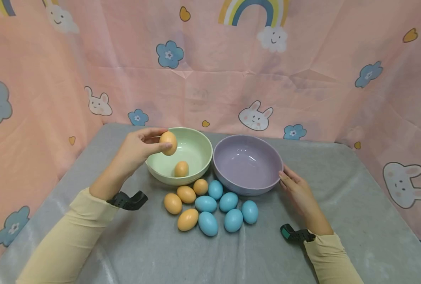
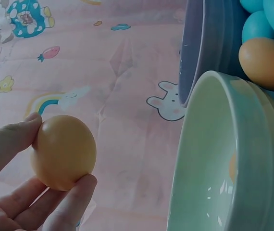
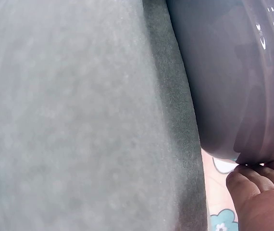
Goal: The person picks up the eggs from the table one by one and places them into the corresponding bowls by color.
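Observation:
My left hand pinches a yellow-orange egg between thumb and fingers, over the left side of the light green bowl. In the left wrist view the same egg shows between the fingertips, apart from the green bowl. Another yellow-orange egg lies inside the green bowl. To the right stands the purple bowl. My right hand touches its right outer side. In the right wrist view, fairly straight fingers rest against the purple bowl's wall.
In front of the bowls, several yellow-orange eggs lie at the left and several blue eggs at the right. A grey cloth covers the table. Behind it hangs a pink patterned curtain.

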`<state>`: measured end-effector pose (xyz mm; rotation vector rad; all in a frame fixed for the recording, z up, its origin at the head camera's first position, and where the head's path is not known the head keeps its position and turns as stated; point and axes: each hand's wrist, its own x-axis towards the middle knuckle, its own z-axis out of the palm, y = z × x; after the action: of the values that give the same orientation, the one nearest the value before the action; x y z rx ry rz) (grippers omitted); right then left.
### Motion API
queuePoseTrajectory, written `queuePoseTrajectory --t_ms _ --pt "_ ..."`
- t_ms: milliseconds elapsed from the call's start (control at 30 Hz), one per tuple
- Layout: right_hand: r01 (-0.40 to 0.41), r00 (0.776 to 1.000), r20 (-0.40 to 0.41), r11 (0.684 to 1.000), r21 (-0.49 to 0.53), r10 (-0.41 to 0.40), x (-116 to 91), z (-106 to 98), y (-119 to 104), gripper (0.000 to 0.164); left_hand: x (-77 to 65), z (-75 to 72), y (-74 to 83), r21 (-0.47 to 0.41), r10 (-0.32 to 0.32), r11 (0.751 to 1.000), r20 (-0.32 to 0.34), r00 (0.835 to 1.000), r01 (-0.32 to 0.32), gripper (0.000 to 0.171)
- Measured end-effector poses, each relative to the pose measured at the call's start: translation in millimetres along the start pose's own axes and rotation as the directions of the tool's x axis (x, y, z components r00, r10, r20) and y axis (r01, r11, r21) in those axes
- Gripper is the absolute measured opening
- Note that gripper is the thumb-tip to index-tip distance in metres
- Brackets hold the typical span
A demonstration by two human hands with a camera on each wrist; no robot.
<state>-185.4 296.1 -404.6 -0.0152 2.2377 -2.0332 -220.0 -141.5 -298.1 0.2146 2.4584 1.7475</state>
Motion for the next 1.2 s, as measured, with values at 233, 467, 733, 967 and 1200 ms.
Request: queuePoseTrajectory --t_ms 233,467,733,967,1200 --pt "-0.011 1.0 0.008 1.0 -0.011 0.011 0 0 -1 0.07 11.5 3.3 -2.4 -0.044 0.012 0.999 -0.014 1.0 -0.013 0.063" --pt "-0.018 1.0 0.005 1.0 -0.009 0.018 -1 1 0 0.07 17.0 8.0 -1.4 -0.059 0.015 0.998 -0.025 1.0 -0.016 0.059" --pt "-0.018 1.0 0.002 1.0 -0.009 0.018 0 0 -1 0.068 30.6 15.1 -8.4 -0.073 0.033 0.997 -0.046 0.998 -0.036 0.056" --pt "-0.023 1.0 -0.001 1.0 -0.001 0.023 1 -1 -3 0.069 40.8 21.4 -12.4 -0.115 0.021 0.993 -0.051 0.998 -0.026 0.059" --pt "-0.024 1.0 -0.005 1.0 0.007 0.024 0 0 -2 0.068 51.3 27.5 -15.1 -0.129 0.013 0.991 -0.039 0.999 -0.018 0.06"
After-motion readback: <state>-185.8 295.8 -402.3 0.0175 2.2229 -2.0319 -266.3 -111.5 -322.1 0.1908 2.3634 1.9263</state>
